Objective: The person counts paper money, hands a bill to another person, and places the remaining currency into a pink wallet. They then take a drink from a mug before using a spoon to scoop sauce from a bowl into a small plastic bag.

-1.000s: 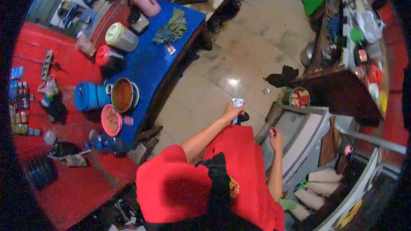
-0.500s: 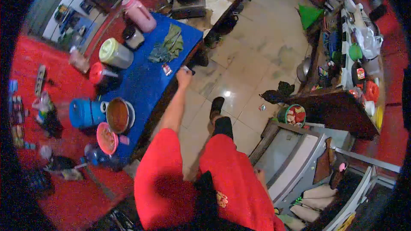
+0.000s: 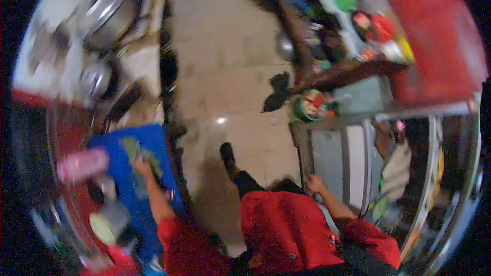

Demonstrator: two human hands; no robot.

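My left hand (image 3: 142,166) reaches over the blue-covered table (image 3: 110,140), right at a crumpled green cloth (image 3: 131,148). Motion smears its fingers, so whether they grip the cloth does not show. Low on the right, my right hand (image 3: 314,183) hangs in front of a grey-framed glass-topped cabinet (image 3: 328,159). Its fingers are blurred too, and nothing in them can be made out. Beside the cloth lie a pink flask (image 3: 83,165), a dark-lidded jar (image 3: 102,190) and a pale container with a yellowish lid (image 3: 106,227).
A metal kettle (image 3: 96,80) and a large metal pot (image 3: 110,18) sit on the counter at the left. Tiled floor (image 3: 227,87) runs ahead between counter and shelf. A bin (image 3: 312,105) with scraps and a black bag (image 3: 277,91) stand at the right.
The view has swung, shifting the table to the lower left. My left hand has moved from the table's edge to the green cloth. My right hand has come more fully into view.
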